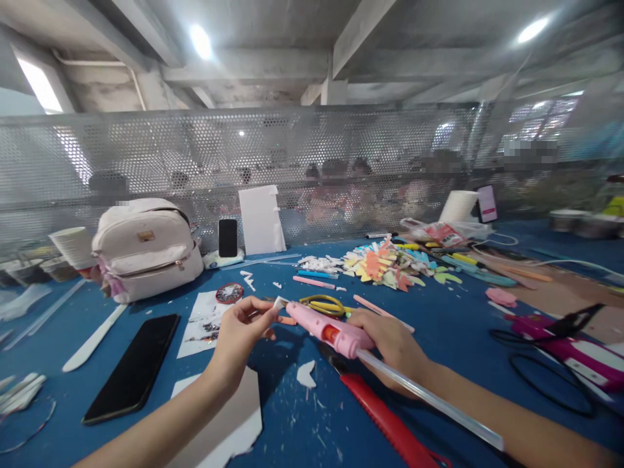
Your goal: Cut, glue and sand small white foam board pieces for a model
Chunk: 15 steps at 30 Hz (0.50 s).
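My right hand [390, 341] is wrapped round the handle of a pink hot glue gun [312, 323], whose nozzle points left. A long clear glue stick [429, 398] sticks out of the gun's back end. Between the thumb and fingers of my left hand [248, 325] is a small white piece [279, 303], right at the nozzle; whether they touch I cannot tell. Below the gun lies a red-handled cutter [385, 416], and a curved white scrap [307, 375] rests left of it. Behind the gun are yellow-handled scissors [324, 306].
A black phone [134, 364], a white sheet [219, 429] and a round tin [229, 293] lie to the left. A pale backpack [146, 250] stands behind them. Coloured cut-outs [385, 263] are heaped at the back. A magenta tool [570, 351] with a black cord lies at right.
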{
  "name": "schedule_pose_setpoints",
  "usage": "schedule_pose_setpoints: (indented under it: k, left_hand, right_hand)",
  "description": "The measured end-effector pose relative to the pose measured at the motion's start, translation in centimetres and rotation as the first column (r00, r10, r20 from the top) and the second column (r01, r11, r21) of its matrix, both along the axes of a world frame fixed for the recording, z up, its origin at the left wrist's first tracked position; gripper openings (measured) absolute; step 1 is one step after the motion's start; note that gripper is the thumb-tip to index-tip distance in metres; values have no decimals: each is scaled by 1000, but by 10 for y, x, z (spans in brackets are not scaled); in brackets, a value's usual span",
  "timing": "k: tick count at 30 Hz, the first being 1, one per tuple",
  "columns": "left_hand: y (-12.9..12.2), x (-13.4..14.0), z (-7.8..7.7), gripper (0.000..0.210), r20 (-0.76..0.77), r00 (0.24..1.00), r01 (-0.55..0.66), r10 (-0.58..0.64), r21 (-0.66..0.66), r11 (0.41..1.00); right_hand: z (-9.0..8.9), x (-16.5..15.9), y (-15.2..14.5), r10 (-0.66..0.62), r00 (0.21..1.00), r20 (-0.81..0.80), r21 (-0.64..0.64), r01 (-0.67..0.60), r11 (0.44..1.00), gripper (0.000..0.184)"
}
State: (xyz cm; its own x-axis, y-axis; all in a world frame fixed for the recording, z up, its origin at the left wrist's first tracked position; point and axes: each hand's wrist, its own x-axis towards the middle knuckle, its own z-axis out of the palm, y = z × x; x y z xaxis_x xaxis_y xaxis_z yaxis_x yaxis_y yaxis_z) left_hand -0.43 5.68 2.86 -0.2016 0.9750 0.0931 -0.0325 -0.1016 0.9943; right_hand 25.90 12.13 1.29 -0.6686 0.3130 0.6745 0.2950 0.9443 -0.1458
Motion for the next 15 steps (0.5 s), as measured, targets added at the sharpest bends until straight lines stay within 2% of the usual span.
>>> schedule_pose_setpoints:
  k: [15]
  left_hand:
    - [1, -2, -1, 18, -58, 998, -3, 5, 37, 999]
  right_hand:
    - [-3, 1, 1, 10, 1000, -9, 19, -10, 1000, 32]
